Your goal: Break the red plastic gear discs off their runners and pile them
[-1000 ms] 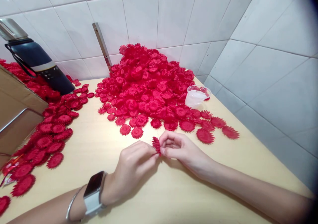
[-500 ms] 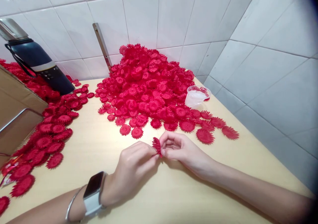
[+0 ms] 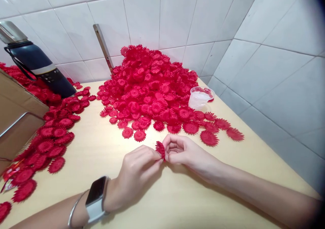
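Between my fingertips, just above the table [image 3: 182,198], is a small red fabric flower [image 3: 159,149] with a fringed, petal-like edge. My left hand [image 3: 138,166] pinches it from the left, thumb against forefinger. From the other side my right hand [image 3: 182,151] is closed in a pinch at the flower's right edge, its other fingers curled. The fingertips hide part of the flower's lower edge. Beyond my hands rises a large heap of similar red flowers [image 3: 149,90], with single ones lying along its front.
A clear plastic cup [image 3: 199,98] stands at the heap's right side. More red flowers [image 3: 45,144] spread along the left, by a cardboard box [image 3: 21,93] and a dark blue flask [image 3: 48,66]. A metal strip [image 3: 103,48] leans against the white tiled wall [image 3: 142,16].
Almost nothing differs. Both hands keep their pinch on the red flower in the same place; the view has shifted very slightly.
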`<act>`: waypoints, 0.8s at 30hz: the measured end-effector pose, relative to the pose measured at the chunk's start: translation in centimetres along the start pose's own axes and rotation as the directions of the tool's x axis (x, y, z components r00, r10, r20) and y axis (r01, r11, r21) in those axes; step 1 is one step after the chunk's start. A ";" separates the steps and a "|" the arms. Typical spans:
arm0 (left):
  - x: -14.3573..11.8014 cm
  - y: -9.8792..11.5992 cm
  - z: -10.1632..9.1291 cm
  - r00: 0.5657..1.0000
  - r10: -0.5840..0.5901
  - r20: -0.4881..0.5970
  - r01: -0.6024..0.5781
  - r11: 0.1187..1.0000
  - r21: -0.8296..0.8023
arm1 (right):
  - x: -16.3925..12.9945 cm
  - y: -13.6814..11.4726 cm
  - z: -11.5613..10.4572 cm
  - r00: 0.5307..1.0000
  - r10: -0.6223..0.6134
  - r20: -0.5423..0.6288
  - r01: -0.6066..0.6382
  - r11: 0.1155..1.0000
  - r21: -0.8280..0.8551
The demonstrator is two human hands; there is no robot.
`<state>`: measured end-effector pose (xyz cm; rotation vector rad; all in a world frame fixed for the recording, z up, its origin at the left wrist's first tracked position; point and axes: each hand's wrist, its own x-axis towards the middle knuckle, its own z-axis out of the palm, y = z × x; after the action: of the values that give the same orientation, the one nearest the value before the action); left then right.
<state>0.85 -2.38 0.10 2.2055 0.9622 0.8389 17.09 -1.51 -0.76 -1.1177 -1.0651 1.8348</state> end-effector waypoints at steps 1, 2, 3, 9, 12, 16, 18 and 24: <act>0.0 0.0 0.0 1.000 0.007 0.000 -0.007 1.000 -0.002 | 0.0 -0.1 0.0 1.000 0.019 -0.001 -0.019 1.000 -0.004; 0.1 0.0 0.0 1.000 0.009 -0.001 -0.009 1.000 -0.003 | -0.1 -0.3 0.0 0.999 0.036 0.000 -0.036 0.999 -0.010; 0.1 0.0 0.0 1.000 0.007 0.003 -0.007 1.000 -0.004 | -0.2 -0.4 0.0 0.999 0.048 0.003 -0.048 0.999 -0.018; -0.1 0.0 0.1 1.000 -0.026 -0.002 0.026 1.000 0.003 | -0.4 -0.7 0.0 0.999 0.043 0.004 -0.042 0.996 -0.073; -0.3 -0.1 0.1 0.998 -0.054 -0.009 0.054 0.999 0.007 | -0.4 -0.7 0.1 0.999 0.047 -0.015 -0.048 0.996 -0.080; -0.2 -0.1 0.1 0.991 -0.129 -0.025 0.129 0.992 -0.008 | -0.4 -0.8 0.2 0.996 0.077 -0.044 -0.078 0.997 -0.016; -0.2 -0.1 0.1 0.987 -0.158 -0.027 0.157 0.987 -0.025 | -0.4 -0.9 0.1 0.996 0.086 -0.031 -0.084 0.995 0.054; 0.1 0.0 0.3 0.982 -0.189 -0.020 0.187 0.979 -0.087 | -0.6 -0.6 0.2 0.996 0.061 -0.058 -0.053 0.990 0.134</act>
<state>1.10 -2.42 -0.03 2.0000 1.1086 0.8094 17.18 -1.85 -0.02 -1.1288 -0.8705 1.8739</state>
